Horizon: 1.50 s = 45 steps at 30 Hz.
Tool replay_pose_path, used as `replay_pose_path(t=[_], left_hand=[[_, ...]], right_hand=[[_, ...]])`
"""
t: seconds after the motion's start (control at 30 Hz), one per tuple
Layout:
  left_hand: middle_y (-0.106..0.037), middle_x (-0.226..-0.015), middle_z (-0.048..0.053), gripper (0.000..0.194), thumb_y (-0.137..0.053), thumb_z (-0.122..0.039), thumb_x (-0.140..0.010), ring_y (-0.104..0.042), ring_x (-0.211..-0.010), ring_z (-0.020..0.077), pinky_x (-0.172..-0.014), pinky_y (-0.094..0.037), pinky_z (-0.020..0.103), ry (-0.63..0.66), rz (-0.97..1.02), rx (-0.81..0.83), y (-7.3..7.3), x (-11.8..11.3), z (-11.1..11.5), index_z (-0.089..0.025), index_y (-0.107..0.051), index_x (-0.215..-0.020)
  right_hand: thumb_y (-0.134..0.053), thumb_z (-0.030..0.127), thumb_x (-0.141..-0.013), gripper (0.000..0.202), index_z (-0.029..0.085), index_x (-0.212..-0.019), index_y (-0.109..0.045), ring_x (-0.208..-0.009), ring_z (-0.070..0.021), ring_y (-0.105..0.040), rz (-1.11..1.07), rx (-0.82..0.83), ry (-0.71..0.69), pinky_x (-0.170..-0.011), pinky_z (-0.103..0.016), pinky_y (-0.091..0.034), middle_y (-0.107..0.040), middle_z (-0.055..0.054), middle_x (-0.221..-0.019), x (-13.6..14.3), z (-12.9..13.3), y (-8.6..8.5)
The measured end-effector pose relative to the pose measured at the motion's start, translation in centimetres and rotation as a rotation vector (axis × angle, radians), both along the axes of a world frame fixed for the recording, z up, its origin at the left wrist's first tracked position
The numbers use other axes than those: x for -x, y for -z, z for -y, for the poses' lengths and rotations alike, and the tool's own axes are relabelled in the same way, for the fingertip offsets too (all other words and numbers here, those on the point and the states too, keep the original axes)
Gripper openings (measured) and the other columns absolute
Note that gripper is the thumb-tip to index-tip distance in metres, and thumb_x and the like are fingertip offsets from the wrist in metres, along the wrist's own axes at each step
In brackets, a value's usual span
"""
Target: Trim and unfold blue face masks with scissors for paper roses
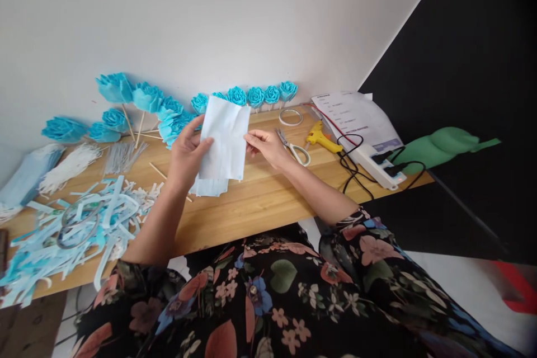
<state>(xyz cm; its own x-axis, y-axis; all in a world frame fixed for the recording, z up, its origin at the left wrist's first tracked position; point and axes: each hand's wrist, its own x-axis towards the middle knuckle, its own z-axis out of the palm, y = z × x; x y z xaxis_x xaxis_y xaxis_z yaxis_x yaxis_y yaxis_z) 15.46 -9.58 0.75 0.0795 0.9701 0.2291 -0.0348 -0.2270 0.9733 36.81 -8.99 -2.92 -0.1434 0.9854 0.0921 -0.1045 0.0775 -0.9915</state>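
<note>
Above the wooden table, both my hands hold up a pale blue rectangular sheet that looks like face mask fabric. My left hand grips its left edge, thumb in front and fingers behind. At the right edge, my right hand pinches the sheet between thumb and fingertips. Below and partly behind it, more light blue sheets lie on the table. Blue fabric flowers stand in a row along the wall behind the sheet, which hides some of them.
Scissors, a yellow glue gun, a tape roll, papers and a power strip with black cables are on the right. Cut strips, stacked masks and wire ties lie left on the table.
</note>
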Motion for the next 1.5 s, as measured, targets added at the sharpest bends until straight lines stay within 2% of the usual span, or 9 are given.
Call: replay_pose_path(t=[0.2, 0.33, 0.5, 0.73, 0.93, 1.03, 1.17, 1.3, 1.5], left_hand=[[-0.071, -0.087, 0.006, 0.075, -0.071, -0.033, -0.074, -0.066, -0.067, 0.0201, -0.064, -0.056, 0.033, -0.058, -0.213, 0.113, 1.7, 4.0, 0.0, -0.017, -0.047, -0.144], [-0.067, -0.115, 0.018, 0.071, -0.066, -0.034, -0.074, -0.066, -0.091, 0.0286, -0.085, -0.053, 0.048, -0.161, -0.668, 0.006, 5.5, 6.2, 0.1, -0.012, -0.050, -0.140], [-0.065, -0.126, 0.014, 0.048, -0.056, -0.042, -0.085, -0.059, -0.116, 0.0311, -0.104, -0.043, 0.051, -0.009, -0.936, -0.252, 7.4, 7.1, 0.3, -0.018, -0.063, -0.126], [-0.056, -0.137, 0.019, 0.040, -0.050, -0.032, -0.091, -0.050, -0.127, 0.0356, -0.108, -0.039, 0.055, 0.049, -1.200, -0.350, 8.8, 5.7, 0.9, -0.013, -0.065, -0.123], [-0.032, -0.155, 0.024, 0.079, -0.070, -0.031, -0.079, -0.030, -0.144, 0.0390, -0.113, -0.032, 0.057, -0.184, -0.851, -0.337, 8.6, 5.9, 0.1, -0.012, -0.036, -0.148], [-0.038, -0.151, 0.024, 0.096, -0.081, -0.038, -0.068, -0.044, -0.134, 0.0397, -0.103, -0.045, 0.055, -0.217, -0.470, -0.155, 6.8, 5.7, -0.9, -0.016, -0.034, -0.149], [-0.066, -0.121, 0.018, 0.071, -0.082, -0.048, -0.064, -0.064, -0.109, 0.0330, -0.090, -0.055, 0.045, 0.030, -0.017, 0.062, 3.3, 3.5, -1.7, -0.011, -0.062, -0.122], [-0.073, -0.103, 0.011, 0.047, -0.083, -0.044, -0.064, -0.068, -0.095, 0.0259, -0.085, -0.055, 0.037, -0.112, 0.077, -0.065, 1.3, 0.6, -1.8, -0.011, -0.070, -0.095], [-0.074, -0.098, 0.010, 0.054, -0.083, -0.047, -0.063, -0.068, -0.086, 0.0231, -0.076, -0.054, 0.032, -0.048, 0.036, 0.031, 4.2, -1.6, -1.9, -0.010, -0.070, -0.099]], right_hand=[[-0.063, 0.051, -0.084, 0.037, 0.017, -0.097, -0.071, -0.064, -0.0090, -0.060, 0.092, 0.040, -0.030, -0.052, -0.019, -0.046, -0.071, -0.004, -0.084, -0.6, -0.7, 1.5], [-0.054, 0.049, -0.090, 0.037, 0.017, -0.089, -0.071, -0.060, -0.0100, -0.059, 0.432, -0.026, -0.061, -0.053, -0.021, -0.042, -0.070, -0.003, -0.076, -1.0, -1.3, 2.7], [-0.048, 0.060, -0.091, 0.050, 0.018, -0.073, -0.070, -0.064, -0.0140, -0.062, 0.937, -0.108, -0.077, -0.060, -0.025, -0.038, -0.070, -0.004, -0.069, -0.4, -1.5, 1.4], [-0.057, 0.067, -0.080, 0.051, 0.025, -0.105, -0.071, -0.098, -0.0280, -0.069, 1.223, -0.043, -0.090, -0.077, -0.033, -0.048, -0.075, -0.007, -0.102, 4.4, -3.0, 0.0], [-0.063, 0.036, -0.082, 0.036, 0.020, -0.113, -0.066, -0.107, -0.0255, -0.067, 0.838, -0.122, -0.064, -0.089, -0.036, -0.051, -0.072, -0.006, -0.115, 6.6, -3.4, 1.7], [-0.061, 0.034, -0.083, 0.035, 0.016, -0.113, -0.064, -0.100, -0.0221, -0.068, 0.444, -0.182, -0.043, -0.086, -0.034, -0.054, -0.073, -0.006, -0.109, 6.1, -3.4, 1.2], [-0.065, 0.034, -0.080, 0.040, 0.018, -0.117, -0.061, -0.103, -0.0212, -0.066, 0.245, -0.360, 0.030, -0.091, -0.035, -0.054, -0.070, -0.004, -0.111, 4.8, -3.0, -2.8], [-0.064, 0.035, -0.083, 0.047, 0.021, -0.127, -0.057, -0.117, -0.0219, -0.061, 0.219, -0.479, 0.064, -0.102, -0.037, -0.049, -0.065, -0.004, -0.123, 3.0, -2.2, -6.1], [-0.075, 0.041, -0.073, 0.065, 0.022, -0.132, -0.055, -0.126, -0.0248, -0.056, 0.155, -0.308, -0.026, -0.107, -0.039, -0.046, -0.060, -0.006, -0.137, 0.6, -1.9, -0.7]])
